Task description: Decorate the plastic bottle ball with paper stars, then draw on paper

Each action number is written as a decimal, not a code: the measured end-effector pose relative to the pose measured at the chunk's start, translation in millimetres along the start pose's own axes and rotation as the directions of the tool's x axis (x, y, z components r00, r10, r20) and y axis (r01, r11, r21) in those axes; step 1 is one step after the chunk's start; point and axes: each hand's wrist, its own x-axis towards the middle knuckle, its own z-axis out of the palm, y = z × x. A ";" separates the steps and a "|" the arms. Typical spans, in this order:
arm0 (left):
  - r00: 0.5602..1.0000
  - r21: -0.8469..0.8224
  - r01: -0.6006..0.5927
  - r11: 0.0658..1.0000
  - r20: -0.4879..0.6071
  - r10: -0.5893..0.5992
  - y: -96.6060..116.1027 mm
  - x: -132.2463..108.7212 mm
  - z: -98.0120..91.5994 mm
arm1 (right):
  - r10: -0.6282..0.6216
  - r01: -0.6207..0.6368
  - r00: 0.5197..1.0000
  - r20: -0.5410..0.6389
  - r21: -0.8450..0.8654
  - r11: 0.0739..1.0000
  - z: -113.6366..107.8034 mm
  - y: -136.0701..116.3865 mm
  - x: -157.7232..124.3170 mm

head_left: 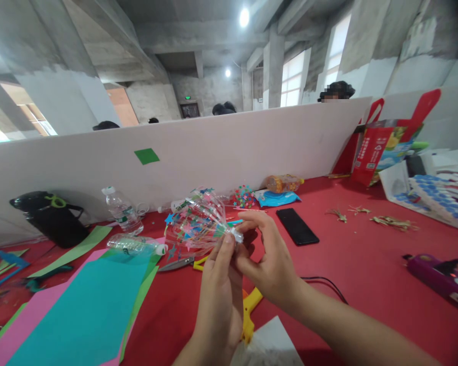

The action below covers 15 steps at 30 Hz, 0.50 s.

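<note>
A clear plastic bottle cut into strips, with colourful stars stuck on them, fans out to the left over the table. My left hand pinches its whitish neck end between thumb and fingers. Curled around the same end from the right, my right hand has its thumb and bent fingers close against it; the exact contact is partly hidden. Below the strips lie grey-bladed scissors with yellow handles. Another yellow-handled tool shows under my wrists, beside a white sheet.
Coloured paper sheets, a lying bottle, an upright bottle and a black flask are on the left. Rightward are a phone, a purple glue gun and a red bag. A white partition stands behind.
</note>
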 end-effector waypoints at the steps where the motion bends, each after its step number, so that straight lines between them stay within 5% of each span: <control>1: 1.000 -0.001 -0.002 1.000 0.001 0.002 0.0 0.3 -0.1 | 0.002 -0.002 1.000 0.001 0.000 1.000 0.0 -0.1 0.1; 15: 1.000 -0.002 -0.009 1.000 -0.011 0.009 0.8 -1.0 -0.9 | -0.010 0.010 1.000 0.004 -0.014 1.000 -0.5 0.2 0.9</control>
